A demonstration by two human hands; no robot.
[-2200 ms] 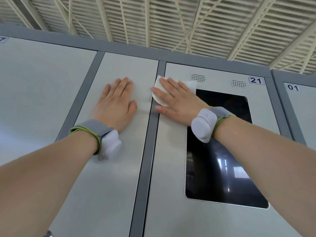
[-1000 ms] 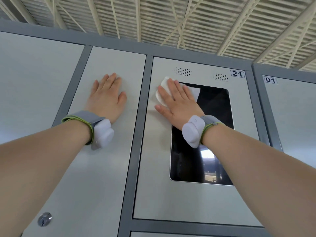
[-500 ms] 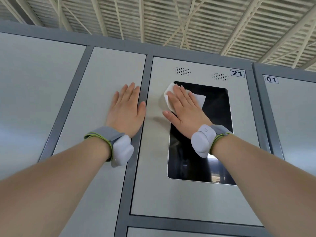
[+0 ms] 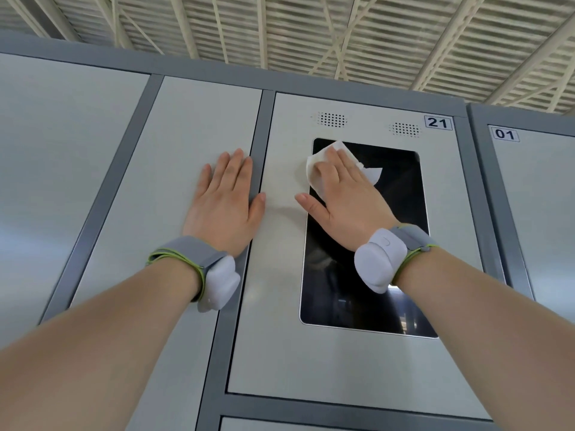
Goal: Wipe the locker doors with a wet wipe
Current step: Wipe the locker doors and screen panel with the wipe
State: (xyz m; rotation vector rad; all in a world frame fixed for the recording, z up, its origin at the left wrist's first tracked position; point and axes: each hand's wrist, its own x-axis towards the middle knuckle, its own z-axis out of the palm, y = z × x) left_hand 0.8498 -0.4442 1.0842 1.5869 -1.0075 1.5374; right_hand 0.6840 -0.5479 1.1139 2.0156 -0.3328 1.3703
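A white wet wipe lies pressed flat under my right hand on locker door 21, at the top left corner of that door's black screen. The wipe's edges stick out past my fingers on both sides. My left hand rests flat and empty, fingers apart, on the plain light grey door to the left, its thumb reaching over the dark grey divider strip. Both wrists carry grey bands with white pods.
Door 01 stands to the right past a grey frame post. Another plain door is at far left. A lower row of doors starts at the bottom edge. Slatted ceiling with white beams runs overhead.
My right hand has slid the wipe rightward from the door's left edge onto the screen's top left corner. My left hand shifted right, up to the divider strip.
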